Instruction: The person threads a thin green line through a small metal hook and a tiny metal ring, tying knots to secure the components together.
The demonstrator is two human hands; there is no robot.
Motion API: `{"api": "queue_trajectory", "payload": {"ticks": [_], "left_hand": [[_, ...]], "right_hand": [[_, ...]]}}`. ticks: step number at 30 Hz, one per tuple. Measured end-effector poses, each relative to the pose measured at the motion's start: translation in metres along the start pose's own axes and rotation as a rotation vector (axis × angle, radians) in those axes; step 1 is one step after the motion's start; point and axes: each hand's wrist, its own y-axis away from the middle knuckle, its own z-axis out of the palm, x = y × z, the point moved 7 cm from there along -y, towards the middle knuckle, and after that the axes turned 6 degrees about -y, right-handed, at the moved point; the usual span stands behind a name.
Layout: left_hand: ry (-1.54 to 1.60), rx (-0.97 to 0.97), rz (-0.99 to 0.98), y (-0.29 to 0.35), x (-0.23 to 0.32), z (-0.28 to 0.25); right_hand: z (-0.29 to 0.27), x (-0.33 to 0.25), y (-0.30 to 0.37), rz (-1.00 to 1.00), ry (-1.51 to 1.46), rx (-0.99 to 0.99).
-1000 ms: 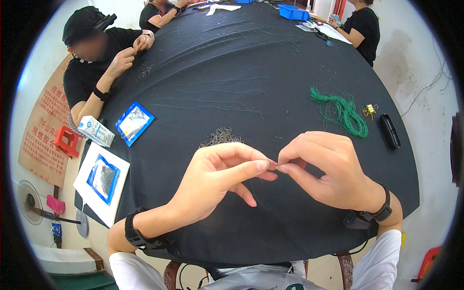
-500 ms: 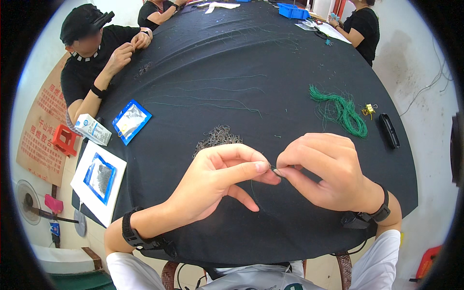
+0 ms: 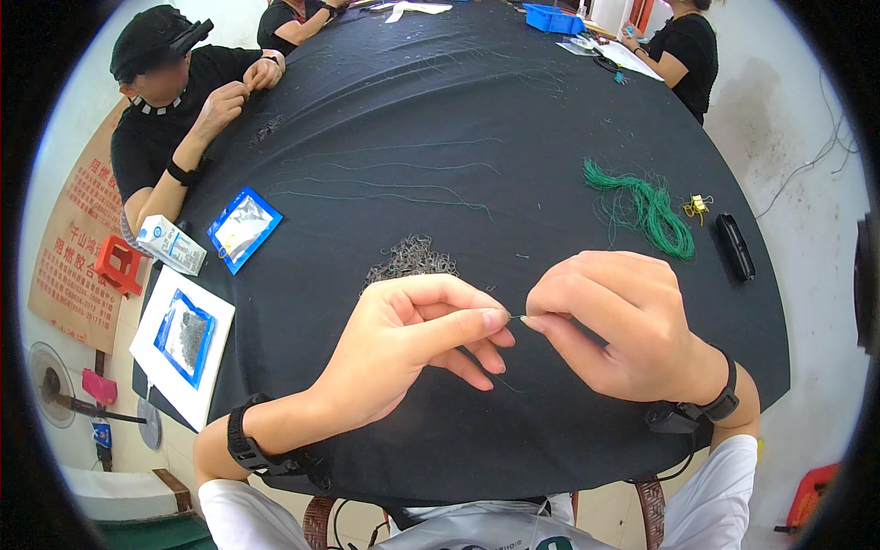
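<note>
Over the near middle of the black-covered table, my left hand [image 3: 408, 339] pinches a thin green thread [image 3: 516, 318] between thumb and forefinger. Its other fingers are loosely curled. Close by on the right, my right hand [image 3: 612, 325] is closed in a pinch on the same thread, which spans the small gap between the fingertips. A loose length of thread trails below my left fingers. Whether a tiny hook is also in the pinch is hidden. Just beyond my left hand lies a pile of small dark metal hooks [image 3: 411, 257].
A green thread bundle [image 3: 646, 215], yellow binder clip [image 3: 698, 205] and black case [image 3: 735, 247] lie right. Cut threads [image 3: 394, 181] stretch beyond the hooks. Left are blue-edged packets [image 3: 245, 229], a carton [image 3: 171, 246] and a white board [image 3: 206, 376]. Co-workers [image 3: 151, 110] sit around the table.
My fingertips have drawn slightly apart, so a short piece of thread shows between them. My left hand's lower fingers have curled inward, and the hanging thread has shifted right.
</note>
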Motion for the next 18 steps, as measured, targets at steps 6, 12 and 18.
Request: {"api": "queue_trajectory", "payload": {"ticks": [6,12,18], "left_hand": [[0.01,0.003,-0.007,-0.0011,-0.003,-0.0017],[0.007,-0.009,-0.002,-0.0009,-0.0027,-0.0007],[0.01,-0.005,-0.004,-0.0003,0.0004,-0.0006]], "right_hand": [[-0.0016,-0.0011,-0.0003,-0.036,0.027,0.029],[-0.0019,-0.0007,-0.0003,-0.036,0.036,0.035],[-0.0001,0.0017,0.0004,-0.002,0.02,0.009]]}}
